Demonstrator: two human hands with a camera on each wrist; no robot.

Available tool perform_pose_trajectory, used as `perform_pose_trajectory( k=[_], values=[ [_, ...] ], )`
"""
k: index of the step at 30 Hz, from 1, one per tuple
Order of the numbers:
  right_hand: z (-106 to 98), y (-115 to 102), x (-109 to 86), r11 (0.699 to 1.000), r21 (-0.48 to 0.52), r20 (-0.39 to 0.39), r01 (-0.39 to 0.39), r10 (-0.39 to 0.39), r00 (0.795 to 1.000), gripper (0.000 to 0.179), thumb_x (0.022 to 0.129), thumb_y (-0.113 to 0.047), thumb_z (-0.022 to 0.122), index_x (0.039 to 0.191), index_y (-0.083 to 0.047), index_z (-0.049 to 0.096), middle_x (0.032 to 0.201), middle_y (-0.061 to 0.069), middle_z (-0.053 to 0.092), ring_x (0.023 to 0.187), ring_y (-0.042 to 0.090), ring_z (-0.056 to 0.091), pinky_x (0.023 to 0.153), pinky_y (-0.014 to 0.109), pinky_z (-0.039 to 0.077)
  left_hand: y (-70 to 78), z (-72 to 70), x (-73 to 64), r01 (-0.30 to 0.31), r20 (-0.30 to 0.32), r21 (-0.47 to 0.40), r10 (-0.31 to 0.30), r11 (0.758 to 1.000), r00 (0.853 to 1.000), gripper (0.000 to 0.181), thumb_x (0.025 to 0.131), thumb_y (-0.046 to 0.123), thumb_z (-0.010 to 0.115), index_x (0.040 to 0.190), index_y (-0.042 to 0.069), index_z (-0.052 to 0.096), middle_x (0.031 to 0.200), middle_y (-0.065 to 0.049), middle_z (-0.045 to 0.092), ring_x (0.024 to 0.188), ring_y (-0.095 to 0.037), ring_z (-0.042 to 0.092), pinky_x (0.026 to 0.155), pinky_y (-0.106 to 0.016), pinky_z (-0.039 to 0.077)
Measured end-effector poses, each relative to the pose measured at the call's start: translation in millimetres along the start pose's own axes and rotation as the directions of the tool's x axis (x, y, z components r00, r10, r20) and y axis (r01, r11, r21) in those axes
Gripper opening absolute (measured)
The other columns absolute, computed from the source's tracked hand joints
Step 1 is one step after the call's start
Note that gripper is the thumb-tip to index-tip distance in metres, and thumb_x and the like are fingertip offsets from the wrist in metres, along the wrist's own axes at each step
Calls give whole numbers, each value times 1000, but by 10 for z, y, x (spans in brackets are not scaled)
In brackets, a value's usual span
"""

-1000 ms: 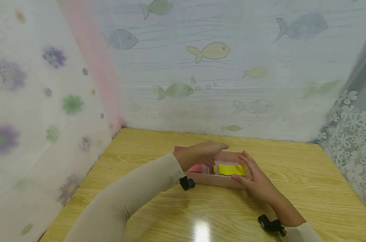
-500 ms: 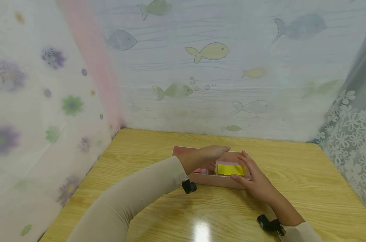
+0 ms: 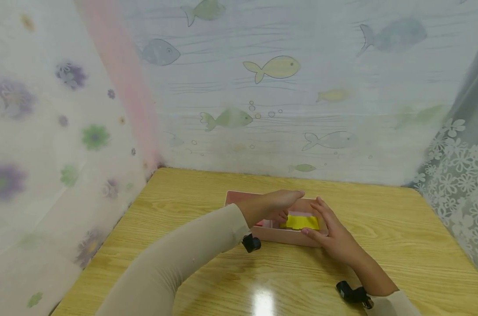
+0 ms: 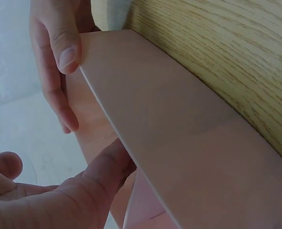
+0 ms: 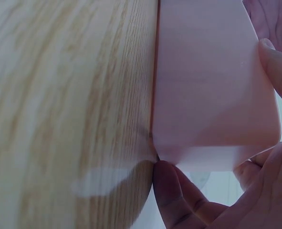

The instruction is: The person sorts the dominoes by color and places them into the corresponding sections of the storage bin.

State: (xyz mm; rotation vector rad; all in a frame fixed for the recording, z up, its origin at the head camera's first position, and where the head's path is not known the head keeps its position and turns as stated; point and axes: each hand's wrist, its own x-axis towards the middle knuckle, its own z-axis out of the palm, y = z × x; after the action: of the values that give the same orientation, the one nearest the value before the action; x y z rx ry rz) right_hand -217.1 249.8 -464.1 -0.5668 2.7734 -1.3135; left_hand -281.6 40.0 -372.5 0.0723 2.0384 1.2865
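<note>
A long pink box (image 3: 290, 236) stands on the wooden table, open at the top. Flat yellow pieces, like sticky note pads (image 3: 303, 222), lie in its right part. My left hand (image 3: 273, 204) reaches over the front wall into the box. Its lower fingers bend down at the left end of the yellow pieces; the left wrist view hides the fingertips behind the wall, so a hold cannot be told. My right hand (image 3: 333, 232) grips the box's right end, its thumb (image 4: 69, 55) at the front rim and its other fingers around the end wall.
A reddish-pink flat piece (image 3: 259, 223) shows in the box's left part, beside a pale divider (image 3: 267, 223). The wooden table (image 3: 207, 272) meets a fish-print curtain (image 3: 231, 145) at the back. Flowered fabric (image 3: 65, 153) hangs at the left.
My left hand has moved a little to the right inside the box. A small yellow piece by its fingers has come up against the other yellow pieces. My right hand has stayed put.
</note>
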Motion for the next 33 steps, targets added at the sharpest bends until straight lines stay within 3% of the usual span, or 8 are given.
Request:
perform_pose_trajectory(
  k=[7, 11, 17, 22, 27, 33],
  values=[
    [-4, -30, 5, 1000, -6, 1, 3, -3, 1000, 78, 100, -42, 68, 164, -23, 27, 175, 5, 0, 156, 53, 10, 106, 86, 22, -20, 5, 3, -14, -23, -3, 14, 1000, 1000, 71, 105, 58, 48, 159, 12, 41, 165, -16, 37, 140, -37, 50, 116, -55, 43],
    [-21, -36, -15, 1000, -14, -7, -3, 3, 1000, 77, 100, -42, 68, 163, -21, 28, 175, 5, 0, 155, 54, 11, 104, 87, 22, -26, 20, -9, -3, -5, -3, 3, 1000, 1000, 75, 105, 58, 46, 159, 7, 39, 164, -18, 38, 145, -41, 44, 117, -56, 42],
    [-16, -21, -21, 1000, -10, -8, -4, 4, 1000, 79, 100, -42, 68, 163, -20, 27, 175, 4, 0, 155, 54, 11, 105, 87, 22, -23, 11, -28, -17, 23, 45, 16, 999, 1000, 74, 105, 60, 45, 160, 11, 39, 165, -13, 37, 147, -41, 42, 117, -58, 41],
    [-6, -16, -11, 1000, 1, -3, 0, 0, 1000, 78, 100, -41, 68, 163, -22, 26, 175, 4, -1, 156, 53, 10, 105, 87, 21, -8, -15, -46, -46, 43, -8, 46, 999, 998, 71, 105, 58, 47, 161, 16, 37, 169, -10, 29, 151, -43, 35, 117, -63, 37],
    [-8, -11, -3, 1000, -2, -3, 2, -2, 1000, 78, 101, -42, 68, 164, -23, 26, 175, 3, -1, 156, 53, 10, 105, 87, 21, 9, 1, -67, -29, 102, -29, 31, 999, 994, 69, 104, 57, 49, 162, 21, 37, 171, -6, 24, 156, -40, 25, 121, -69, 27],
    [2, 20, 0, 1000, -11, -7, 7, -7, 1000, 77, 101, -43, 67, 164, -25, 26, 175, 2, -1, 155, 54, 10, 104, 88, 21, -2, 44, -26, -22, 189, 42, 14, 999, 982, 61, 105, 62, 40, 158, 33, 43, 171, 1, 27, 159, -35, 18, 119, -75, 21]
  ],
)
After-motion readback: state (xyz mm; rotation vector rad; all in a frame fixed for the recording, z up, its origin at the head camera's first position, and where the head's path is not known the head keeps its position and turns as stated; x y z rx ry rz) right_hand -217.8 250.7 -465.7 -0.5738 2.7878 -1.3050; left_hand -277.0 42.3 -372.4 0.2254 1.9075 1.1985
